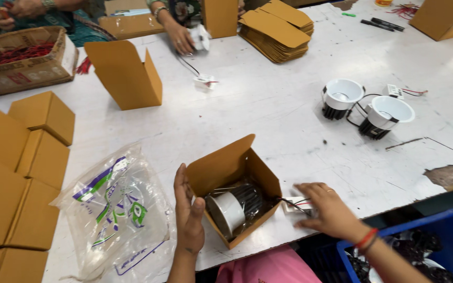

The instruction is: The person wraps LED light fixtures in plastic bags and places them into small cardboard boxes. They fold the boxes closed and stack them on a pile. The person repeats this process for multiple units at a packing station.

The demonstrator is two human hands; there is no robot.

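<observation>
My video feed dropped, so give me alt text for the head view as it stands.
The left hand steadies an open brown carton with a downlight lying inside, while the right hand rests on its small white driver beside the box. Two more white downlights, a crumpled plastic bag and closed cartons lie on the white table.

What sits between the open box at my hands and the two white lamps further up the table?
Head view: only bare table lies between the open box and the white lamps.
</observation>
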